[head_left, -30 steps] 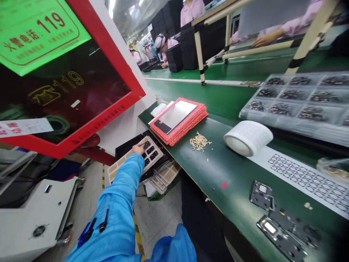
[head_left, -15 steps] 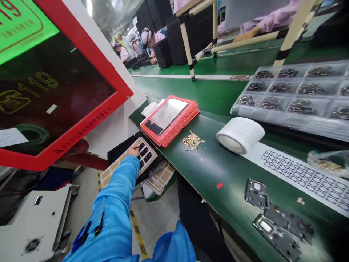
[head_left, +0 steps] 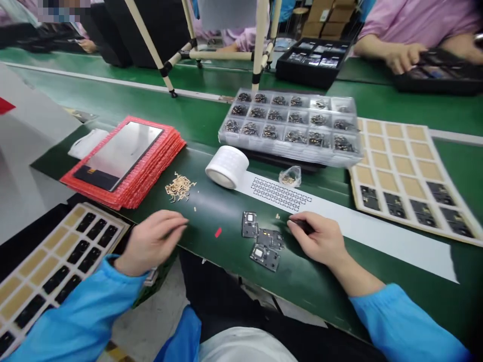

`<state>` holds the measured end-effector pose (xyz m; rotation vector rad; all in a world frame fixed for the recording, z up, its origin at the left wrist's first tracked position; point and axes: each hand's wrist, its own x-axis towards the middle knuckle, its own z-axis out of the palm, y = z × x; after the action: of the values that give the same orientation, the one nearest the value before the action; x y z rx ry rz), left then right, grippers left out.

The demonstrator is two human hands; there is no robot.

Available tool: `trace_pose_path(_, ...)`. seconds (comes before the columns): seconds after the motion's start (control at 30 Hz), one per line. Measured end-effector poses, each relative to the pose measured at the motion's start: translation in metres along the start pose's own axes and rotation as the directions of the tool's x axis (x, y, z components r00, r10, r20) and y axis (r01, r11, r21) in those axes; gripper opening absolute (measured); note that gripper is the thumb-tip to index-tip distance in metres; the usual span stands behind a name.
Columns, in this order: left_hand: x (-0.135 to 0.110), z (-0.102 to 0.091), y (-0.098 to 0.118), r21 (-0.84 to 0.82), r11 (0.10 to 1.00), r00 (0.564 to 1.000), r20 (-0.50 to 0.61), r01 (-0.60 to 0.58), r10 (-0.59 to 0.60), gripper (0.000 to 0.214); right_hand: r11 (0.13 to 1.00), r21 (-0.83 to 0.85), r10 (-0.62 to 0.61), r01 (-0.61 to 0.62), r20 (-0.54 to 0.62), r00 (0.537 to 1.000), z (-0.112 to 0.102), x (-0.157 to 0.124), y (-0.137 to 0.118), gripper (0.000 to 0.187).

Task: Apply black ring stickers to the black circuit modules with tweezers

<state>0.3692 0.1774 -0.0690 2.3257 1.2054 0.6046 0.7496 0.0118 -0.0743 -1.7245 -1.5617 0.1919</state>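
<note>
My left hand (head_left: 153, 241) hovers over the bench's near edge, thumb and fingers drawn together with no object visible in them. Beside it are a foam tray (head_left: 49, 245) partly filled with black modules and a pile of small tan strips (head_left: 180, 187). My right hand (head_left: 319, 239) is curled over the bench, thumb against the fingers; something dark shows between them, too unclear to name. Left of that hand lie several small black modules (head_left: 265, 255), some with a pale square. A roll of white tape (head_left: 227, 167) has its printed strip (head_left: 350, 226) unrolled behind the right hand.
Red bubble-wrap sheets (head_left: 151, 166) with a screen panel (head_left: 121, 151) on top are stacked at left. Behind the roll stands a clear compartment box (head_left: 290, 123) of small parts. Another foam tray (head_left: 396, 166) lies at right. Co-workers' hands (head_left: 403, 58) work across the bench.
The view has swung right. My left hand has left the foam tray at the lower left and come up to the bench edge. My right hand has come into view.
</note>
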Motion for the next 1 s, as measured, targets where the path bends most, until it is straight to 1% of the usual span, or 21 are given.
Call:
trace_pose_path(0.03,0.007,0.017,0.016,-0.020,0.994,0.990,0.097,-0.103,0.104,0.015,1.000,0.004,-0.008,0.008,0.000,1.000,0.003,-0.001,0.002,0.011)
trace_pose_path(0.07,0.015,0.032,0.033,-0.038,0.981,0.966,0.175,-0.188,0.192,0.019,1.000,0.012,-0.017,0.017,-0.002,1.000,0.005,-0.001,0.004,0.011)
trace_pose_path(0.13,0.031,0.054,0.066,-0.051,0.950,0.912,0.271,-0.307,0.309,0.025,0.999,0.031,-0.031,0.032,-0.015,0.999,0.006,-0.002,0.006,0.012)
trace_pose_path(0.2,0.046,0.065,0.093,-0.034,0.927,0.873,0.323,-0.374,0.364,0.028,0.998,0.053,-0.036,0.038,-0.036,0.999,0.003,-0.003,0.006,0.013)
trace_pose_path(0.27,0.056,0.067,0.112,-0.004,0.908,0.846,0.362,-0.419,0.392,0.036,0.996,0.076,-0.034,0.038,-0.053,0.998,0.001,-0.004,0.006,0.013)
trace_pose_path(0.33,0.061,0.065,0.122,0.030,0.891,0.823,0.397,-0.454,0.406,0.048,0.994,0.101,-0.031,0.037,-0.065,0.997,-0.001,-0.005,0.008,0.013)
trace_pose_path(0.4,0.067,0.064,0.126,0.069,0.875,0.810,0.419,-0.478,0.410,0.050,0.991,0.131,-0.027,0.037,-0.080,0.996,0.000,-0.005,0.010,0.013)
trace_pose_path(0.47,0.073,0.068,0.129,0.104,0.860,0.802,0.430,-0.499,0.414,0.041,0.986,0.160,-0.020,0.036,-0.104,0.994,0.001,-0.004,0.013,0.012)
trace_pose_path(0.57,0.085,0.084,0.139,0.146,0.824,0.778,0.453,-0.547,0.436,0.027,0.981,0.194,-0.006,0.032,-0.135,0.991,0.003,-0.003,0.017,0.011)
trace_pose_path(0.63,0.093,0.098,0.151,0.170,0.782,0.739,0.492,-0.600,0.460,0.020,0.978,0.208,-0.001,0.030,-0.142,0.990,0.003,-0.003,0.017,0.011)
trace_pose_path(0.73,0.100,0.112,0.170,0.212,0.691,0.661,0.572,-0.691,0.485,0.007,0.974,0.225,0.009,0.024,-0.145,0.989,0.003,-0.002,0.017,0.010)
trace_pose_path(0.8,0.101,0.117,0.179,0.254,0.631,0.627,0.611,-0.733,0.483,0.009,0.971,0.239,0.018,0.018,-0.148,0.989,0.002,-0.002,0.017,0.010)
trace_pose_path(0.9,0.099,0.119,0.186,0.314,0.562,0.609,0.637,-0.765,0.474,0.012,0.965,0.262,0.031,0.009,-0.150,0.988,0.003,-0.002,0.018,0.010)
trace_pose_path(1.0,0.098,0.120,0.187,0.328,0.524,0.591,0.649,-0.786,0.479,0.014,0.960,0.279,0.042,0.001,-0.147,0.988,0.005,-0.002,0.020,0.010)
